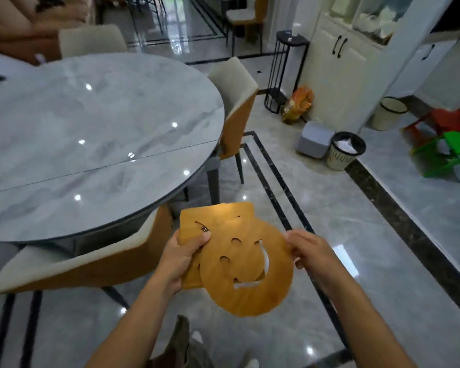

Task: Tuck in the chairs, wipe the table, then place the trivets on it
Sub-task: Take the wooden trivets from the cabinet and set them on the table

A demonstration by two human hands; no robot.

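I hold a stack of wooden trivets in front of me, above the floor. On top is a round trivet with cut-out holes; my right hand pinches its right edge. Beneath it lies a squarish trivet, and my left hand grips the stack's left side with the thumb on top. The round grey marble table lies to the left, its top bare and glossy. Three chairs sit tucked against it: a near one, one at the right and one at the far side.
A black wire stand, an orange bag, a grey box and two waste bins line the white cabinet at the right. Green and red stools stand far right. Glossy tiled floor spreads between.
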